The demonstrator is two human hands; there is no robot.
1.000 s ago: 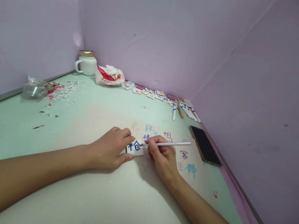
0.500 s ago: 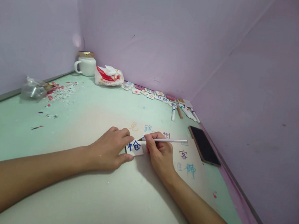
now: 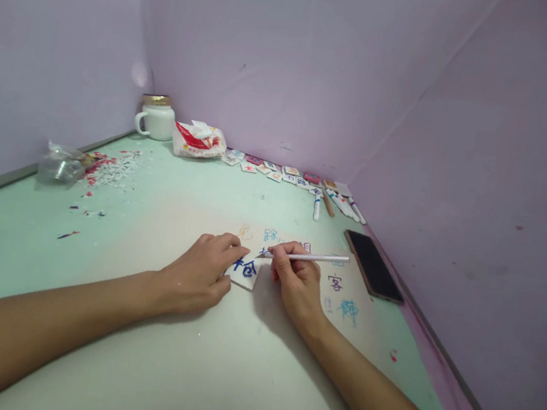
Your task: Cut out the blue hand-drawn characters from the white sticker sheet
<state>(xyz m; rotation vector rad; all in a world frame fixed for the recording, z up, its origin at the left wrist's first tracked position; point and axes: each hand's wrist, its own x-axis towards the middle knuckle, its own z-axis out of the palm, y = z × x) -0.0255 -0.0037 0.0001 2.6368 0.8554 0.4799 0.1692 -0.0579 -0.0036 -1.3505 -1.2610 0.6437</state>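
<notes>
A flat white square block, marked with a dark blue character, lies on the table at the middle of the view. My left hand grips its left side, index finger along the top edge and thumb at the lower left. In my right hand, a slim silver craft knife is held like a pen. Its pointed blade is just above the block's upper edge; whether it touches the surface I cannot tell. Coloured characters are written on the tabletop around my right hand.
A phone lies at the right. Along the back are markers, several small lettered squares, a tissue pack and a lidded white mug. Red and white shavings lie beside a clear plastic bag at the left.
My right hand and the craft knife have shifted slightly right. The white block has turned a little, and my left thumb has drawn back from its lower edge.
</notes>
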